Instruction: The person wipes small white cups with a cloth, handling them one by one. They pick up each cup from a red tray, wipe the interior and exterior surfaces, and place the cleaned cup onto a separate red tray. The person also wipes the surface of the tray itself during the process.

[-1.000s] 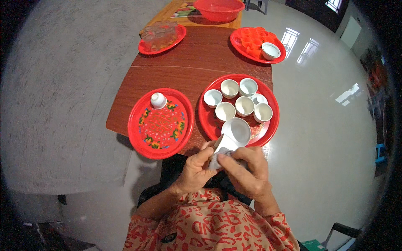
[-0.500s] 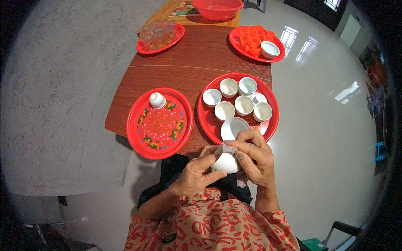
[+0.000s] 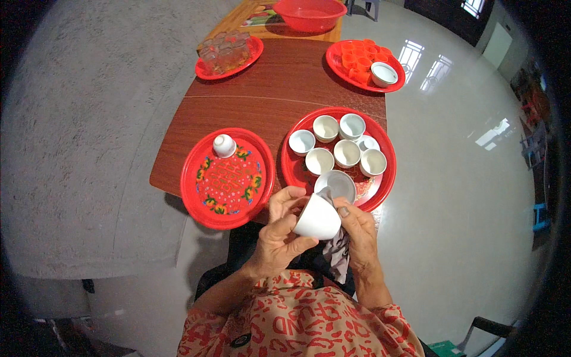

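Observation:
A small white cup [image 3: 318,218] is tilted in front of me, gripped from the left by my left hand [image 3: 278,237]. My right hand [image 3: 358,233] pinches a greyish cloth [image 3: 338,257] at the cup's rim; part of the cloth goes over the rim and the rest hangs below. Just beyond, a round red tray [image 3: 388,189] carries several white cups [image 3: 347,153] standing mouth up and a wider white bowl [image 3: 336,184] at its near side. On the flowered red tray [image 3: 227,184] to the left, one white cup [image 3: 224,146] sits upside down.
At the table's [image 3: 232,110] far left a red tray [image 3: 259,50] bears several clear glasses [image 3: 225,52]. Orange cups [image 3: 363,56] and a white bowl [image 3: 384,74] share a red tray [image 3: 333,62] at the far right. A red basin [image 3: 309,15] stands farthest back.
The cup has turned and risen slightly in my left hand. My right hand has shifted down from above the rim to its right side, and more of the hanging cloth shows.

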`<control>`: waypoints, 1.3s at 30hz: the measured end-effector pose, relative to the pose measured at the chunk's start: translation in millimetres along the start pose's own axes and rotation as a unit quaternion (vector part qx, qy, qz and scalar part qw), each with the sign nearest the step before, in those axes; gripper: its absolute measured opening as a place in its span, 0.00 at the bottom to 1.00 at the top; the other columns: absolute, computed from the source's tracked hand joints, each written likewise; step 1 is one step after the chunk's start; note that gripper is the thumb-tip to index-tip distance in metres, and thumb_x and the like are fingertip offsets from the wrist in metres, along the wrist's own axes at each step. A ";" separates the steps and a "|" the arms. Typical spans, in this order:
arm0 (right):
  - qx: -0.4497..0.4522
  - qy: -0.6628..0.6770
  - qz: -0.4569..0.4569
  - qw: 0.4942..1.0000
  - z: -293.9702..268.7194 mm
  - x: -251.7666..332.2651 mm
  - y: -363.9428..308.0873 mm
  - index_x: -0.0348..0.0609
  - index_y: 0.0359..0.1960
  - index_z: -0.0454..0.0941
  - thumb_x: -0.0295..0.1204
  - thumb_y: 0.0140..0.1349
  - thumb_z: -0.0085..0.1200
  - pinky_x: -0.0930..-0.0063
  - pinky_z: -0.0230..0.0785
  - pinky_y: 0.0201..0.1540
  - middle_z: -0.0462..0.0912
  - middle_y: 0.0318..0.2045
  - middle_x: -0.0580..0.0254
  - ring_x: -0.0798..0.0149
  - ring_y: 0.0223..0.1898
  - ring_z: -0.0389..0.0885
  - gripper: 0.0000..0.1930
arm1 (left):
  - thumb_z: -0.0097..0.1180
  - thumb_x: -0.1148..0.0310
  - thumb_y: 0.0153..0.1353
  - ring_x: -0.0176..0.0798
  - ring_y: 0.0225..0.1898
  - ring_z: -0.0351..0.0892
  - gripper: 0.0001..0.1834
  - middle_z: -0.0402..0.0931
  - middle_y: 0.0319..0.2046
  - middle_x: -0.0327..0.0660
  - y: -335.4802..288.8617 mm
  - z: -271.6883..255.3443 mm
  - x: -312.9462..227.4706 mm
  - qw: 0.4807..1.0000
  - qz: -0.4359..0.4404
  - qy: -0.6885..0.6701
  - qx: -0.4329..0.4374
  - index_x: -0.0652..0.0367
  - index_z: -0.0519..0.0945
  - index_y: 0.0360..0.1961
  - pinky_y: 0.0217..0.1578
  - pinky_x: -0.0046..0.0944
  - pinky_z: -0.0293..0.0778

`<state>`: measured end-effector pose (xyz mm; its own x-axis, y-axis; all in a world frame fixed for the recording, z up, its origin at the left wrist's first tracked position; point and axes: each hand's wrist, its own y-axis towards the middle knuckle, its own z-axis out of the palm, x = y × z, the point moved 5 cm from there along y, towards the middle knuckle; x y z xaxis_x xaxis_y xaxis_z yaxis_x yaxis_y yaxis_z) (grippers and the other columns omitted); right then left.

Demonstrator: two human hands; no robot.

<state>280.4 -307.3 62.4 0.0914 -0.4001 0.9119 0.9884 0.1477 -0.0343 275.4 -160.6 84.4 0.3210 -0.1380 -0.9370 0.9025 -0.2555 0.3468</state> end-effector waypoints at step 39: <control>-0.021 -0.298 -0.242 0.923 38.2 27.4 17.3 0.37 0.49 0.78 0.18 0.58 0.52 0.80 0.65 0.35 0.75 0.35 0.61 0.70 0.33 0.72 0.16 | 0.65 0.53 0.53 0.40 0.56 0.69 0.38 0.71 0.53 0.41 -3.9 -26.7 17.7 0.897 -0.185 -0.384 -0.117 0.63 0.65 0.59 0.60 0.44 0.63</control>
<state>295.4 -281.2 102.4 -0.4325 0.1609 0.8872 0.9011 0.0416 0.4317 285.2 -136.5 65.3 -0.2251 -0.7271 -0.6486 0.9708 -0.2243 -0.0854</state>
